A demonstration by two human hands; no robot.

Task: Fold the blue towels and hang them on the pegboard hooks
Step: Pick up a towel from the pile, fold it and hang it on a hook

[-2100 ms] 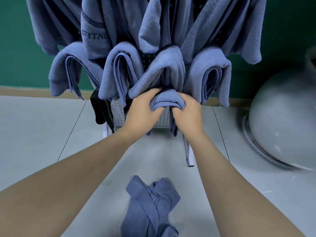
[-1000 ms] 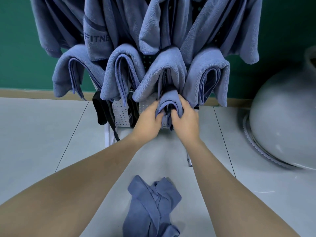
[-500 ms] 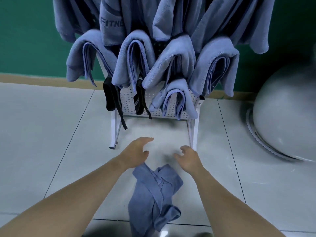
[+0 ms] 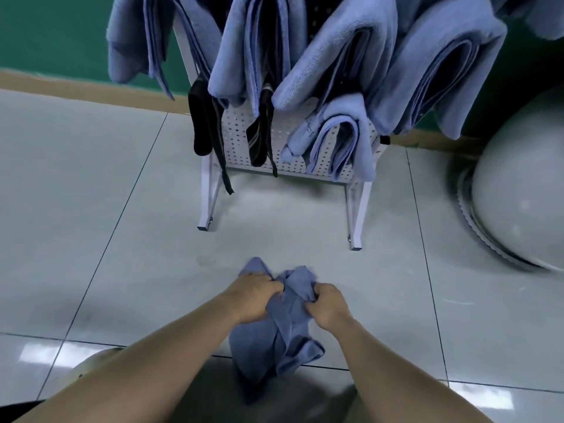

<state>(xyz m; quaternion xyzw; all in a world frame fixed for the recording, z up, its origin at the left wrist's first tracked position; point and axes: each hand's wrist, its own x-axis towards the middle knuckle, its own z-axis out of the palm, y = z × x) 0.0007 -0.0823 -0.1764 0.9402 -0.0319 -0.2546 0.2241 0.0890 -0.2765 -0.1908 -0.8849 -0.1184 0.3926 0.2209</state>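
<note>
A crumpled blue towel [image 4: 279,328] is gripped at its upper folds by the left hand [image 4: 251,297] and the right hand [image 4: 326,305], low over the tiled floor [image 4: 91,209]. Beyond, folded towels [image 4: 332,138] are hung on the white pegboard [image 4: 238,138].

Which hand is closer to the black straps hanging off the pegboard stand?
Left. The left hand grips the crumpled towel below the black straps; the right hand grips it farther right.
</note>
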